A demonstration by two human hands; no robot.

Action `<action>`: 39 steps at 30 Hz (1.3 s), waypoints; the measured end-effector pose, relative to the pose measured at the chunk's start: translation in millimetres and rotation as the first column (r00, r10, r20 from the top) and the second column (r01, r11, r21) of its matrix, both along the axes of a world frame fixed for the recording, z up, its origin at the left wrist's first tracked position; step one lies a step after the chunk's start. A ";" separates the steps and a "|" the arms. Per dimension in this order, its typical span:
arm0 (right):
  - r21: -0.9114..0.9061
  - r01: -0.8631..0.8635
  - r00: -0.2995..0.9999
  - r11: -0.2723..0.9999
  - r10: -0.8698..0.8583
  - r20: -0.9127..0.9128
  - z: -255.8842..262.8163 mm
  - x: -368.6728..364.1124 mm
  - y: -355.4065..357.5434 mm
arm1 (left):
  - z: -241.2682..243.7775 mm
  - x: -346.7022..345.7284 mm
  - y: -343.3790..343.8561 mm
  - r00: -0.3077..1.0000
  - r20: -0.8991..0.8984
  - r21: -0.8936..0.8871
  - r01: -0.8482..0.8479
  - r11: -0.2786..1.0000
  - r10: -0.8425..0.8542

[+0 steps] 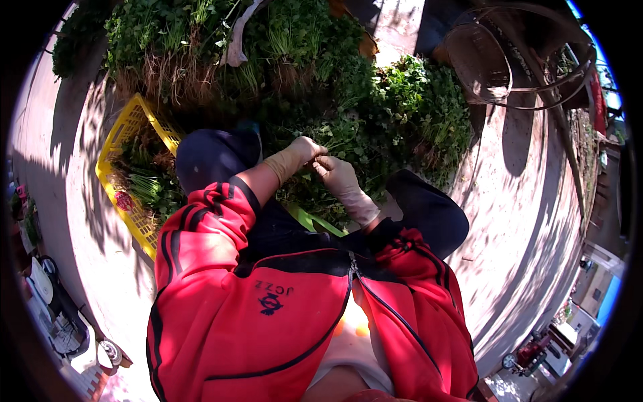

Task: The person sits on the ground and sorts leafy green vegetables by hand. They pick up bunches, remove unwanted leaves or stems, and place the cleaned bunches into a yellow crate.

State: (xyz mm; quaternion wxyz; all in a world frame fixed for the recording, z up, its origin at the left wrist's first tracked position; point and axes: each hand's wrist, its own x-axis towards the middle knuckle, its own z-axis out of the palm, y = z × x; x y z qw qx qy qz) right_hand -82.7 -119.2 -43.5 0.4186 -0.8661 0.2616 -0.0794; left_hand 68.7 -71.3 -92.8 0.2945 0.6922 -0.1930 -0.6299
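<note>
My left hand [303,150], in a pale thin glove, is bent inward over a heap of leafy green herbs [346,133] with root ends. Close by, my gloved right hand [340,178] has its thumb and fingertips drawn together, nearly meeting the left fingertips. Thin green stalks show just beyond the fingers, but whether either hand grips one is too small to tell. Left of my knee stands a yellow plastic crate [113,183], with bunches of rooted greens [145,186] inside. Between my legs part of a light green plastic edge [314,221] shows.
Large bunches of herbs with brown roots [171,75] lie ahead, a pale branch [238,47] over them. More greens [427,110] are piled ahead right, below a wicker basket with a hoop handle [479,63]. A white scooter [55,306] stands far left, a red vehicle [532,354] far right.
</note>
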 end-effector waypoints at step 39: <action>0.670 0.362 0.890 0.648 -0.453 -0.043 44.7 -52.8 -65.6 | 106.0 -62.5 99.1 0.839 -0.536 -0.368 -0.331 0.869 0.093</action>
